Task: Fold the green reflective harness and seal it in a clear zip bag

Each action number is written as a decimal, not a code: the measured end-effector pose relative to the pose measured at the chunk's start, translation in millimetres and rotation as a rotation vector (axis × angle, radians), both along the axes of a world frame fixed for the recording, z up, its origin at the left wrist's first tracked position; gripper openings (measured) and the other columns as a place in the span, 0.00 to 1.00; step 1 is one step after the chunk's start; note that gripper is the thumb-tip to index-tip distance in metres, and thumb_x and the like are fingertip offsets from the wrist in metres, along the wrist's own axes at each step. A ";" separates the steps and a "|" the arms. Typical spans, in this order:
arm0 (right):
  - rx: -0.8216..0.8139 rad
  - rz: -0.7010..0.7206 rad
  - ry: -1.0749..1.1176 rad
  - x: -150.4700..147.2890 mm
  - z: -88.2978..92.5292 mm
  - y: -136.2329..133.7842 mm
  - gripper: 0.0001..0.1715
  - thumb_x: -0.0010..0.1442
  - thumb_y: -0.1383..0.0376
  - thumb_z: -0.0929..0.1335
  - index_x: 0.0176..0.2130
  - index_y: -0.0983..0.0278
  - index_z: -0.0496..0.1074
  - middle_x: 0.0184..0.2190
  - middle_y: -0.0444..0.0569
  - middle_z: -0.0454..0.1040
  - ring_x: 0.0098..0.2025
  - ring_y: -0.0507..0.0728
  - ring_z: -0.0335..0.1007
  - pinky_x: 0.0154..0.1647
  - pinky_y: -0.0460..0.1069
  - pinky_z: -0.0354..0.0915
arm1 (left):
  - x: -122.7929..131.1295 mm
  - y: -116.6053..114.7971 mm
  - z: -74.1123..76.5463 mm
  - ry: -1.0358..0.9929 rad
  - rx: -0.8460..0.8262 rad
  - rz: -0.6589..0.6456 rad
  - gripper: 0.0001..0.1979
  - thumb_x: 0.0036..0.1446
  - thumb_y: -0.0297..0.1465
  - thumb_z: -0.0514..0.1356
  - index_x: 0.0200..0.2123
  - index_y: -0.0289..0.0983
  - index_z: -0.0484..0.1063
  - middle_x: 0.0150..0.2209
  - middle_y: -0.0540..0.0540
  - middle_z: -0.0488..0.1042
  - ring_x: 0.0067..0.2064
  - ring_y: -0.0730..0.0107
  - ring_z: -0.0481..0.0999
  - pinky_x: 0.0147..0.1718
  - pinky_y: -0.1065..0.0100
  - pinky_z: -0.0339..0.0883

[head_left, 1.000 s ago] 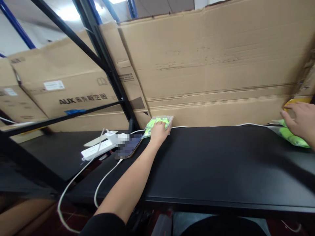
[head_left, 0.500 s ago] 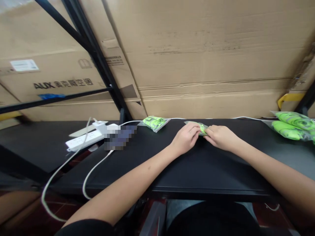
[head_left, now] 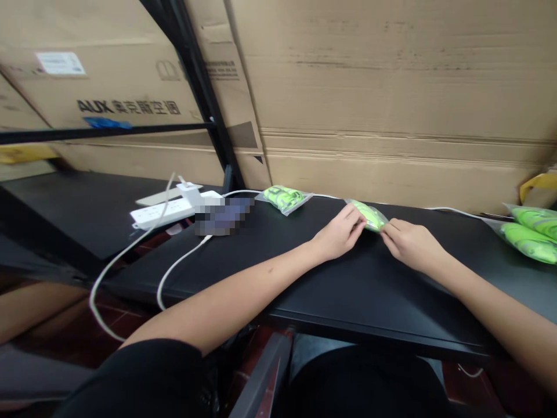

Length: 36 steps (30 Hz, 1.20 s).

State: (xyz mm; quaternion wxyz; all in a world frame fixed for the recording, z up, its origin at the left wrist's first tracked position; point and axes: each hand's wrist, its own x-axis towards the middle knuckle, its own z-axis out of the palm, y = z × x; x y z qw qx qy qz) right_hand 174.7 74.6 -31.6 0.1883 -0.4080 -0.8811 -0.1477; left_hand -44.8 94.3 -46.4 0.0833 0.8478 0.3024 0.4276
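Note:
Both hands hold a clear plastic bag with a bright green patterned item folded inside, near the back of the black tabletop. The fingers of my left hand pinch its near left edge. At its right corner, the fingertips of my right hand are closed on the plastic. Another green packet lies to the left, apart from my hands. Farther right, a small pile of similar green packets runs off the view's edge.
Left on the table are a white power strip with a plugged-in charger, a blurred-out device and a looping white cable. Large cardboard boxes stand behind, and a black metal frame rises at the left.
My hands have moved slightly apart, so more of the green packet shows between them. The camera view has shifted and tilted a little.

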 end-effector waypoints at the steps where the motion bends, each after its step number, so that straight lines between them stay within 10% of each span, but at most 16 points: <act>1: -0.014 0.009 0.026 0.9 -0.9 -0.7 0.17 0.67 0.64 0.58 0.32 0.65 0.71 0.29 0.55 0.74 0.29 0.59 0.69 0.27 0.51 0.55 | 3.6 -4.6 1.5 -0.076 -0.033 0.027 0.03 0.65 0.28 0.53 0.42 0.37 0.65 0.44 0.41 0.70 0.43 0.66 0.74 0.43 0.62 0.73; 4: -0.055 0.023 0.136 0.2 -4.6 -5.7 0.15 0.65 0.65 0.60 0.29 0.63 0.69 0.25 0.51 0.72 0.24 0.55 0.67 0.26 0.50 0.58 | 15.2 -22.1 5.3 -0.252 -0.335 0.159 0.07 0.62 0.33 0.59 0.40 0.36 0.67 0.37 0.42 0.74 0.36 0.66 0.77 0.34 0.63 0.76; 10: -0.161 0.063 0.321 -14.9 -11.3 -16.7 0.15 0.63 0.66 0.63 0.24 0.61 0.67 0.21 0.47 0.71 0.22 0.52 0.66 0.25 0.49 0.61 | 25.1 -32.4 5.1 -0.332 -1.116 0.014 0.21 0.60 0.46 0.61 0.26 0.33 0.70 0.24 0.44 0.75 0.21 0.66 0.77 0.13 0.69 0.69; 19: -0.502 0.168 0.383 -0.8 5.0 -20.9 0.14 0.63 0.55 0.68 0.31 0.62 0.73 0.26 0.45 0.75 0.28 0.53 0.69 0.30 0.49 0.64 | 25.2 -26.1 0.7 -0.375 -1.047 -0.140 0.15 0.66 0.31 0.56 0.28 0.30 0.74 0.23 0.43 0.77 0.24 0.69 0.79 0.23 0.69 0.75; 36: -0.849 0.301 0.843 11.2 14.3 -10.0 0.19 0.66 0.50 0.65 0.33 0.61 0.69 0.30 0.45 0.73 0.31 0.53 0.69 0.33 0.50 0.68 | 10.7 -37.5 19.0 -0.212 -0.585 -0.278 0.19 0.63 0.40 0.58 0.23 0.36 0.72 0.21 0.48 0.76 0.21 0.74 0.75 0.21 0.73 0.69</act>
